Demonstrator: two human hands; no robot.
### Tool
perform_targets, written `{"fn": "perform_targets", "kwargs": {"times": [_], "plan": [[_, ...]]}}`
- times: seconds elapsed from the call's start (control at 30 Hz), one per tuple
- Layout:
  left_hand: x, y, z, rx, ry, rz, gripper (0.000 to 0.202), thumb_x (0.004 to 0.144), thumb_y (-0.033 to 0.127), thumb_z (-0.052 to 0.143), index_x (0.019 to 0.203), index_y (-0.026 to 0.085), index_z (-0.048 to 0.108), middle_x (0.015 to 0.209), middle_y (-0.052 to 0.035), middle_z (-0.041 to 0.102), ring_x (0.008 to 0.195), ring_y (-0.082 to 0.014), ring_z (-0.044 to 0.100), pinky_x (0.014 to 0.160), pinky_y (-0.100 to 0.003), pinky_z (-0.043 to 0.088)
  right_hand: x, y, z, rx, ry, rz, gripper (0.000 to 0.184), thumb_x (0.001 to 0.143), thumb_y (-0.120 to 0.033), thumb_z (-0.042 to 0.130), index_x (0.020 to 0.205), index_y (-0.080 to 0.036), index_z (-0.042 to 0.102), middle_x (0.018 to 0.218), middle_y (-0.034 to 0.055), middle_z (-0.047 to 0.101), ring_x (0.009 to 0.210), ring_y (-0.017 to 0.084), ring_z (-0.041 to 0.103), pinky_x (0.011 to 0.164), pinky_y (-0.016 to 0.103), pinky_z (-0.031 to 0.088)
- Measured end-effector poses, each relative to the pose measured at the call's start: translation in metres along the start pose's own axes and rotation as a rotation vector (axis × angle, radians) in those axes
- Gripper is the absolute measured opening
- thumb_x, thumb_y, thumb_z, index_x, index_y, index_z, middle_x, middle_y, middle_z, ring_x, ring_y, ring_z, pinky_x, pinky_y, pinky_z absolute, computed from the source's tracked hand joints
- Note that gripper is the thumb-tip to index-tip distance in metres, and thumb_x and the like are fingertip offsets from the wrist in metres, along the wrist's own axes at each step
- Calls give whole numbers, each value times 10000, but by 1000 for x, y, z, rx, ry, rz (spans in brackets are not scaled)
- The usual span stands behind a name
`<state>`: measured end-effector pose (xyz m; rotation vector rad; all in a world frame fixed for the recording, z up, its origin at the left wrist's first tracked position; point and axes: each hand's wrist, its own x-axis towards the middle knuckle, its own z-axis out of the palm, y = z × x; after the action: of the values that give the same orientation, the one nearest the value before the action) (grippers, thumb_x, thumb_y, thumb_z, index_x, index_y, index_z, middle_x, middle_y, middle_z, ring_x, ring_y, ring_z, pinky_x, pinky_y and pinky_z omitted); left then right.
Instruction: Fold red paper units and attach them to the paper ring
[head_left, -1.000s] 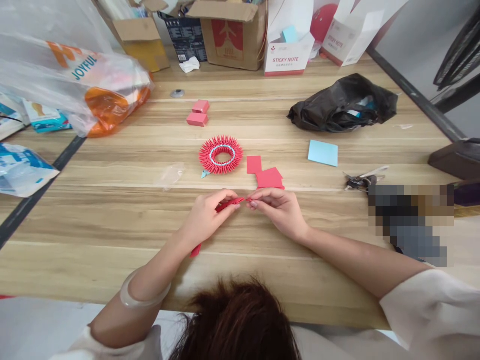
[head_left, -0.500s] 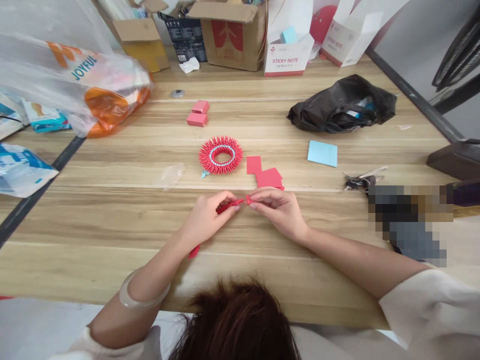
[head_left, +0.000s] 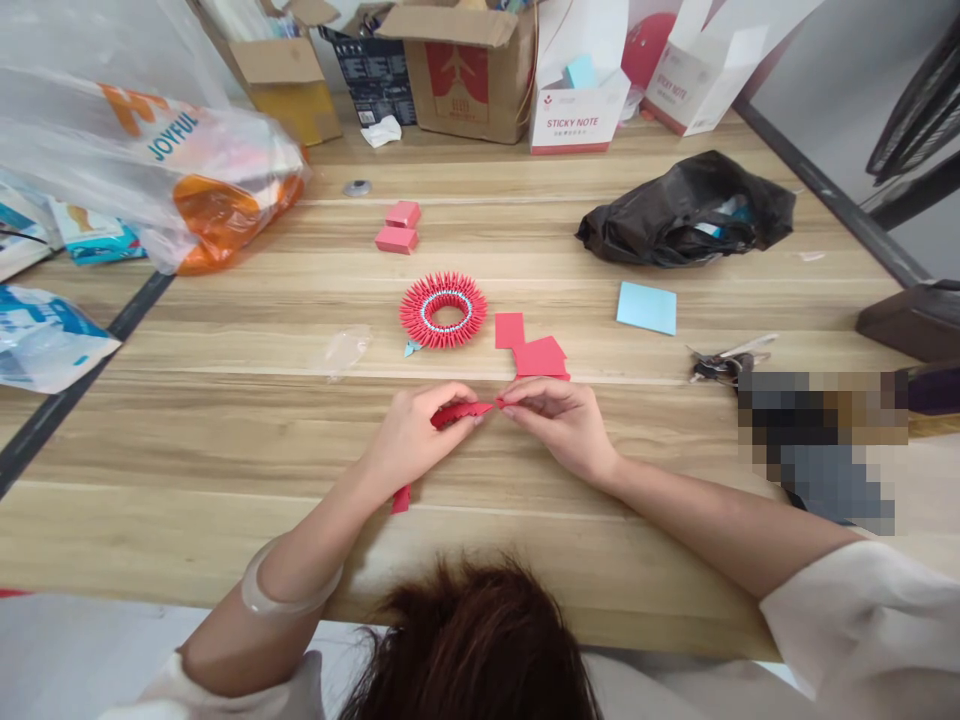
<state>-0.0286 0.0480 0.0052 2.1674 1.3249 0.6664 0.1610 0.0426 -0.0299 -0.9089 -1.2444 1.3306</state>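
Note:
My left hand (head_left: pixel 421 430) is closed around a strip of folded red paper pieces (head_left: pixel 457 412), which runs through the palm. Its lower end comes out below the wrist. Between the thumb and fingers of my right hand (head_left: pixel 562 422) is a small folded red paper piece (head_left: pixel 502 402), mostly covered by the fingertips. The two pinches almost meet, tip to tip. Just beyond them lies a ring of red folded paper (head_left: pixel 409 312) with a pale blue inner band. Square red paper sheets (head_left: pixel 541 358) lie loosely stacked beyond my right hand.
Two small pink-red blocks (head_left: pixel 397 240) sit farther back. A light blue pad (head_left: pixel 646 308), a black plastic bag (head_left: pixel 682 215) and keys (head_left: pixel 716 365) are on the right. Clear film (head_left: pixel 346 352) lies at left; a cardboard box (head_left: pixel 472 85) and sticky-note box (head_left: pixel 574 122) stand behind.
The small red piece in my right hand has turned, so less of it shows. The strip in my left hand has tilted and shifted slightly right, its tip now nearer the right fingertips.

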Motion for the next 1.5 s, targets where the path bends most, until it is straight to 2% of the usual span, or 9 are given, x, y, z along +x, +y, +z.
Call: {"fn": "perform_targets", "kwargs": {"times": [0.23, 0.5, 0.77, 0.87, 0.97, 1.23, 1.5], "plan": [[0, 0, 1, -5, 50, 42, 91, 753, 205, 660, 839, 174, 659, 807, 11, 712, 720, -125, 647, 693, -216, 466, -1, 3, 1, 39, 36, 42, 178, 681, -174, 738, 847, -194, 677, 865, 35, 707, 810, 142, 675, 790, 286, 554], [0, 0, 1, -22, 52, 36, 123, 741, 243, 686, 841, 175, 664, 827, -4, 716, 737, -138, 651, 712, -234, 483, 0, 0, 0, -43, 26, -2, 87, 726, -239, 708, 795, -196, 679, 846, 39, 694, 804, 145, 656, 763, 291, 541], [0, 0, -1, -64, -24, -9, 135, 804, 263, 631, 897, 183, 686, 883, -11, 725, 770, -138, 653, 739, -235, 479, 0, 1, -2, -41, 16, 19, 123, 756, -245, 682, 870, -202, 666, 837, 27, 657, 742, 122, 640, 715, 270, 533], [0, 0, -2, -79, -63, -20, 176, 844, 295, 582, 934, 183, 683, 873, -9, 724, 717, -127, 641, 707, -230, 479, 0, 1, -2, -81, -3, -20, 105, 771, -251, 668, 862, -202, 681, 878, 42, 639, 793, 134, 634, 752, 289, 532], [0, -1, -1, -74, -54, -9, 182, 848, 308, 574, 925, 182, 682, 847, -10, 721, 683, -123, 629, 699, -236, 483, 0, -1, -2, -122, -19, -49, 68, 782, -233, 655, 834, -204, 690, 866, 47, 642, 843, 145, 621, 784, 301, 518], [-1, 1, -2, -84, 147, 155, 59, 757, 207, 675, 783, 167, 639, 802, -30, 686, 748, -140, 628, 710, -248, 495, 1, -5, -2, -121, -57, -69, 58, 781, -242, 653, 809, -211, 693, 889, 58, 664, 882, 167, 625, 809, 330, 515], [-2, 7, -5, -119, 172, 303, 64, 744, 166, 688, 730, 158, 626, 778, -42, 690, 723, -126, 642, 685, -223, 506, 0, -5, -1, -38, -83, -61, 58, 788, -191, 642, 821, -209, 686, 885, 44, 662, 880, 145, 627, 824, 306, 510]]}}
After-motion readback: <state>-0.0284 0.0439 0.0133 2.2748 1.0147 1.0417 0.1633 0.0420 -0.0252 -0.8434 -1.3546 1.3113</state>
